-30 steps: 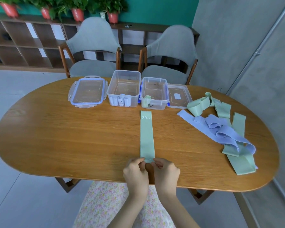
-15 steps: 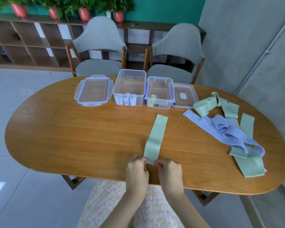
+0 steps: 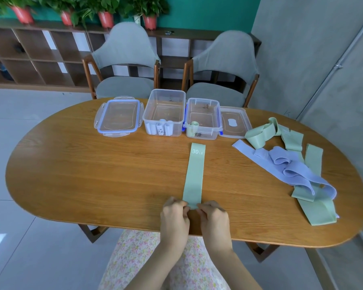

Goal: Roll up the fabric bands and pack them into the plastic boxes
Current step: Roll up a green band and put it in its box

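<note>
Now both hands are at the near end of the green band [image 3: 193, 176]: left hand [image 3: 174, 216] and right hand [image 3: 215, 218] fingers pinch its edge, band lying flat on the bench [image 3: 92, 174], stretching away toward the plastic boxes [image 3: 203, 118].

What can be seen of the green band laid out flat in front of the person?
The green band is a pale green strip of smooth, stretchy-looking fabric, lying flat and straight on the wooden table. Its far end bears white print reading 30 LB and stops just short of the right-hand box. The near end is pinched between the left hand and the right hand by the table edge, where it looks just turned up to start a roll. Nothing else touches it.
</note>
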### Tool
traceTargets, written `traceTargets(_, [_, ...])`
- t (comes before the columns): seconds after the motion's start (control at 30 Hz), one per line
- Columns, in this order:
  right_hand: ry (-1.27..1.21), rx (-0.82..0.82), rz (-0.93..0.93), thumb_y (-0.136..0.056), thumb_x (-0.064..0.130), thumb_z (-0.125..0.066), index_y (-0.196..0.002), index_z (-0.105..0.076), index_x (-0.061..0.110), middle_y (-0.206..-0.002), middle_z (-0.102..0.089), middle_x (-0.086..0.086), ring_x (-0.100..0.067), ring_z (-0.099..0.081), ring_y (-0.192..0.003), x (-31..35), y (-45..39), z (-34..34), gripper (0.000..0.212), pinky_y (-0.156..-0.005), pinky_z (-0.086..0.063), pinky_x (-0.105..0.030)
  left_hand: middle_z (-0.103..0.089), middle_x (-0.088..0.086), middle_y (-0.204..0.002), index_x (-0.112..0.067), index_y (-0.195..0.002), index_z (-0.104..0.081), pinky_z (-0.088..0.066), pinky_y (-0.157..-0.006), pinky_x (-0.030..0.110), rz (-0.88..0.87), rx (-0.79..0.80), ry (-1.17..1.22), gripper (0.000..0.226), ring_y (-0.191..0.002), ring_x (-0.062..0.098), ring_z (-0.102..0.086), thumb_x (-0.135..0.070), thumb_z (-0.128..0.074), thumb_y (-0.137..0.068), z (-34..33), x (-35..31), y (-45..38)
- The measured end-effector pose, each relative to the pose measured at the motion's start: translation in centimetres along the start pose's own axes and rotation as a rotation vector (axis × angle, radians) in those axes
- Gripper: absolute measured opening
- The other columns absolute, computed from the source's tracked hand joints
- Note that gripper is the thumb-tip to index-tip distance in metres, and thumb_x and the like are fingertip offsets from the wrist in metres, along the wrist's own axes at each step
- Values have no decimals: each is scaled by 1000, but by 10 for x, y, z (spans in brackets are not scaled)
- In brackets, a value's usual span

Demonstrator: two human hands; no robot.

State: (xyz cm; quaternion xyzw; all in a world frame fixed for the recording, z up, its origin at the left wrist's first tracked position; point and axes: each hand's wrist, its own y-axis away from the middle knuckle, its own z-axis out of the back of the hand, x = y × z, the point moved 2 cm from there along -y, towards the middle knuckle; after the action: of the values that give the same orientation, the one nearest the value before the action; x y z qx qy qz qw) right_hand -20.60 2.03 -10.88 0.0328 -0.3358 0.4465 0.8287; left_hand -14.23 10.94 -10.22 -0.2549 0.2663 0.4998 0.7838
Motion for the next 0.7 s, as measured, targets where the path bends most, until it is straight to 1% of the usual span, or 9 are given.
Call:
traceTargets(0.1, [27,28,-29,-71,-10,-70,-72,-71,7,-79,-66,-5,-20,-62,-62,0,-2,0,17,-53,-41,-21,-56,-1,-78,-6,-72,-70,-34,-60,16,-1,30,18,16,-66,14,-56,-1,-62,-83,0,3,-3])
traceTargets(0.17, [51,71,-49,-78,-6,-66,-74,-70,6,-82,-65,-6,-21,-61,-67,-1,-7,-1,13,-57,-37,-21,-55,-2,-77,-8,-70,-71,-34,-59,11,22,48,50,17,-65,11,-54,0,-63,-83,0,5,-8])
traceTargets(0.23, [45,108,-71,-84,-2,-61,-81,-71,4,-90,-64,-6,-21,-61,-75,-2,-12,-1,12,-61,-39,-21,-55,-3,-79,-10,-73,-72,-35,-59,7,47,47,75,16,-67,9,-54,1,-64,-81,0,5,-13])
traceTargets(0.3, [-12,75,-100,-85,-1,-61,-92,-72,6,-96,-65,-6,-21,-63,-79,-1,-13,-1,14,-67,-48,-26,-55,-2,-84,-11,-80,-72,-37,-63,10,80,22,98,13,-71,11,-59,-1,-64,-81,0,5,-15])
traceTargets(0.37, [-83,-4,-135,-85,1,-64,-97,-70,11,-94,-64,-4,-20,-64,-78,-1,-8,-2,17,-68,-52,-32,-56,-2,-83,-12,-79,-71,-35,-65,12,105,-1,111,13,-70,12,-59,-1,-64,-81,0,3,-16])
traceTargets(0.43, [-104,-24,-132,-85,3,-64,-93,-69,15,-92,-62,0,-17,-63,-71,1,-3,-4,15,-64,-52,-32,-56,-3,-79,-13,-74,-69,-31,-62,13,115,-30,114,14,-65,10,-54,-2,-65,-81,0,1,-15])
traceTargets(0.53, [-108,10,-88,-86,9,-64,-97,-70,16,-94,-60,2,-13,-62,-73,2,1,-4,14,-65,-51,-28,-59,-2,-79,-13,-78,-71,-27,-60,15,117,-70,83,12,-65,11,-50,-7,-64,-85,-1,-4,-13])
traceTargets(0.6, [-89,-3,-88,-85,7,-65,-91,-71,14,-92,-62,0,-13,-61,-72,2,-2,-4,11,-64,-51,-27,-60,0,-81,-11,-80,-71,-26,-60,16,111,-78,73,15,-68,17,-56,-5,-60,-87,-3,-5,-10])
traceTargets(0.7, [-47,-27,-125,-84,3,-65,-78,-69,9,-83,-64,-4,-18,-60,-64,4,-9,-6,10,-59,-49,-31,-61,4,-87,-9,-88,-72,-30,-64,16,107,-81,75,17,-75,22,-61,-3,-56,-89,-4,-6,-6])
